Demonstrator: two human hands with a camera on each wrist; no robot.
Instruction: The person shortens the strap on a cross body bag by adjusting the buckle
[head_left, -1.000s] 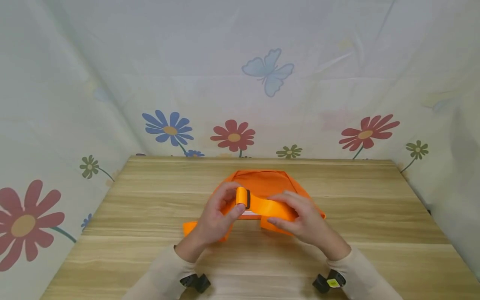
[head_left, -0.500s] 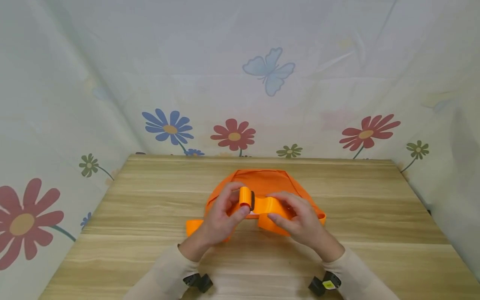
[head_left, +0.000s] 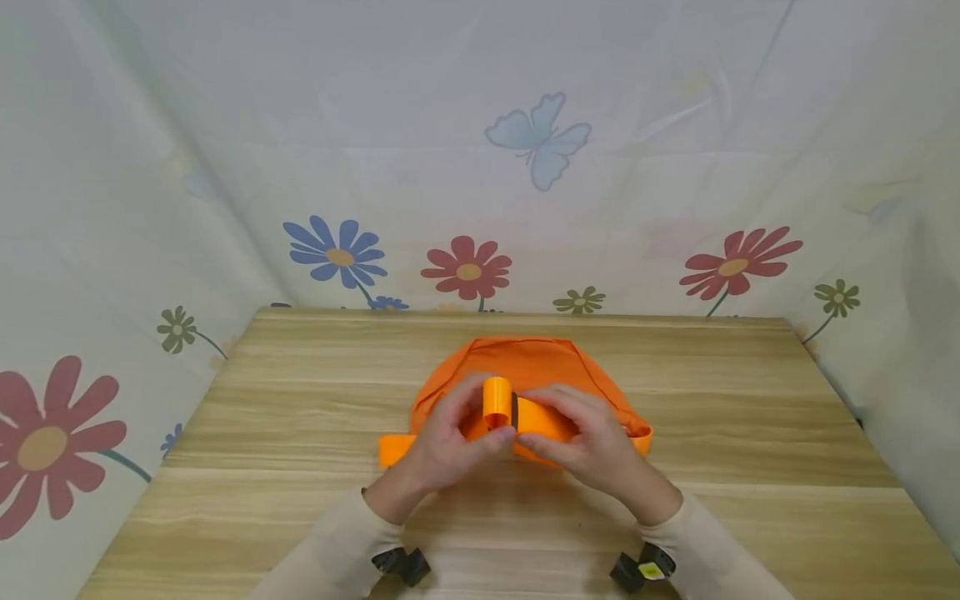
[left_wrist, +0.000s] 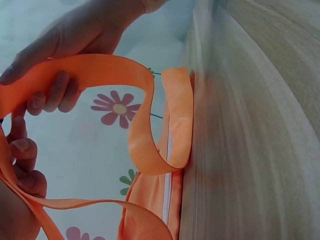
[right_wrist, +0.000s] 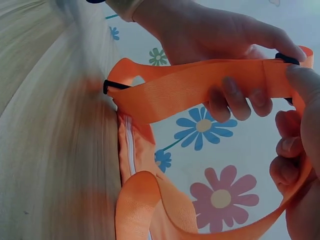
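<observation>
An orange fabric bag [head_left: 525,358] with a white zipper [right_wrist: 131,150] lies on the table. Above its near edge, my left hand [head_left: 448,442] grips a wide orange strap [head_left: 497,402], which stands up in a small loop at the fingertips. A black slider buckle [head_left: 514,412] sits on the strap beside that loop. My right hand [head_left: 594,435] pinches the strap just right of the buckle; in the right wrist view both thumbs are close at it. Lower on the strap hangs another black buckle [right_wrist: 115,86]. Fingers hide part of the webbing.
A wood-grain table [head_left: 300,375] carries the bag. A strap end [head_left: 397,450] sticks out left of my left hand. Behind the table hangs a pale curtain [head_left: 420,108] printed with flowers and a butterfly. Black devices [head_left: 643,568] are worn on both wrists.
Both hands have come closer together. The left hand has moved slightly right with the loop and buckle, while the right hand has shifted left, its fingertips now at the buckle.
</observation>
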